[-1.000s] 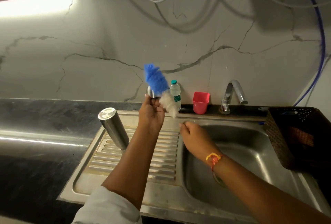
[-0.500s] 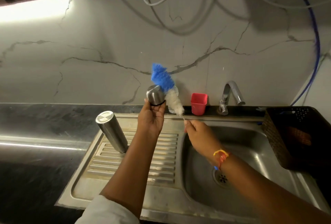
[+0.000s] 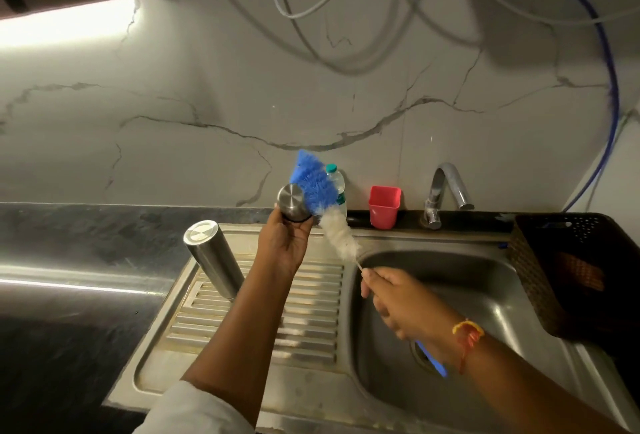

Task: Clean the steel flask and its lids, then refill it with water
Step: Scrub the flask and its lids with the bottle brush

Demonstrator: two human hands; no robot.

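The left hand (image 3: 284, 247) is raised over the drainboard of the sink (image 3: 242, 395), its fingers curled around a round steel lid (image 3: 293, 202) held up at the fingertips. The right hand (image 3: 394, 298), over the basin, grips the handle of a bottle brush (image 3: 322, 198), whose blue-and-white bristles lie against the lid's right side. The steel flask (image 3: 214, 257) stands on the drainboard, just left of the left forearm, touched by neither hand.

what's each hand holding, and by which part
Left hand holds the steel lid by its lower edge; right hand grips the bottle brush by its handle.
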